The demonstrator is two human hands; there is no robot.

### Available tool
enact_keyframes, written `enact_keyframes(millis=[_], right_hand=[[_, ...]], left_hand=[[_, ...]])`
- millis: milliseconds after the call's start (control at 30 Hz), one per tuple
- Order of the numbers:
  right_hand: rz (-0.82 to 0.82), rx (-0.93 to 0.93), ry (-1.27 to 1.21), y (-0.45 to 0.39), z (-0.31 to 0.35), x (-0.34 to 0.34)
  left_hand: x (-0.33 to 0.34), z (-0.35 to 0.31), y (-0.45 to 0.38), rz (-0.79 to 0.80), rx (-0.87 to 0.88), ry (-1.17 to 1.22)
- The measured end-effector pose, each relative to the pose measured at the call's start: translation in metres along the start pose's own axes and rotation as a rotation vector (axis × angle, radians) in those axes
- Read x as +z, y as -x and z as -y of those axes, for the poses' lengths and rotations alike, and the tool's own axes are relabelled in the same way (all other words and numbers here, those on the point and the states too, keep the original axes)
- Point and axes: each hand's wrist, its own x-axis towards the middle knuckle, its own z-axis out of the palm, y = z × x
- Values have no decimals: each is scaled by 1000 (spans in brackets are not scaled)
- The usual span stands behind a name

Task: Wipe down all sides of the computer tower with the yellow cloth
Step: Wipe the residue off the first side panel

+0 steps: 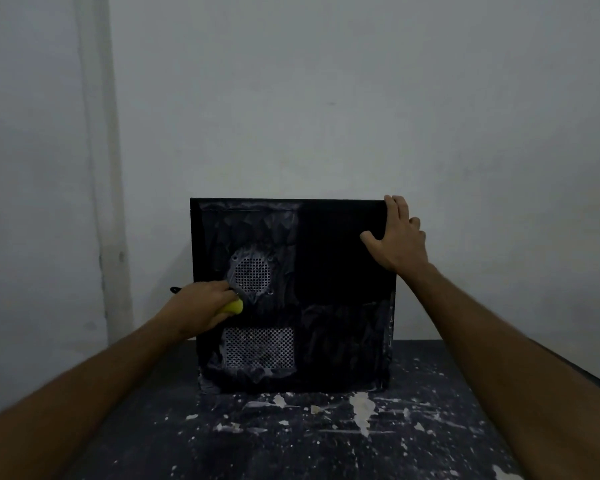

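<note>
Left hand pinches wadded yellow cloth against dusty black metal computer tower; right hand, spread, steadies top corner; hard scrubbing could tip it.

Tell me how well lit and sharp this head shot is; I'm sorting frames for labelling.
Head view: dim and flat, no glare; the computer tower is nearly black, its upper right panel without visible detail; the left hand and yellow cloth are softly blurred; the right hand on the top corner reads clearer; wide-angle stretch enlarges both forearms at the lower edges.
</note>
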Motion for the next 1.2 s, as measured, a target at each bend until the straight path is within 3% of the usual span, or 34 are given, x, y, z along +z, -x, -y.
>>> enact_keyframes(millis=[100,233,333,433,567,667,767,900,1033,1133,1200], right_hand=[[1,3,4,-1,0,0],[-4,0,2,-1,-1,1],[-8,2,12,-1,0,1],[-6,10,8,-1,0,2],[-6,6,12,-1,1,2],[-10,10,9,-1,0,2],[-11,-7,9,-1,0,3],[-6,-5,10,-1,-1,1],[-7,-9,11,0,-1,1],[-8,-3,13,1,0,0],[-6,-4,19,1,1,-1]], left_hand=[[-4,-2,-6,-77,-138,73],[3,-12,-10,21,3,30],[4,-15,-13,-54,-129,128],[9,-22,-16,27,-70,151],[9,-27,-20,-46,-161,218],[16,-38,-25,47,-41,143],[17,-41,-32,-88,-143,161],[20,-52,-42,46,-57,119],[15,-60,-51,-87,-173,164],[13,-68,-59,3,-120,110],[10,-69,-65,-32,-155,150]])
